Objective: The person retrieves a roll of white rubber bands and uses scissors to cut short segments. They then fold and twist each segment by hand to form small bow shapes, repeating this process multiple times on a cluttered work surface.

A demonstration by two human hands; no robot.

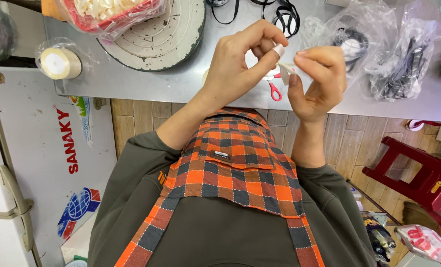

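Single view only, from a head-worn camera. It looks steeply down the wearer's own front, and the picture reads inverted: the apron (233, 163) fills the lower centre toward 6 o'clock, while the metal table (181, 84) runs across the top toward 12 o'clock. Both hands are close to the lens, just above centre: left hand (235, 64) at about 12 o'clock, right hand (317, 81) at about 1 o'clock. Floor (359, 143) lies at 3 o'clock, a white cabinet (37, 163) at 9 o'clock. No second view to compare for overlap.
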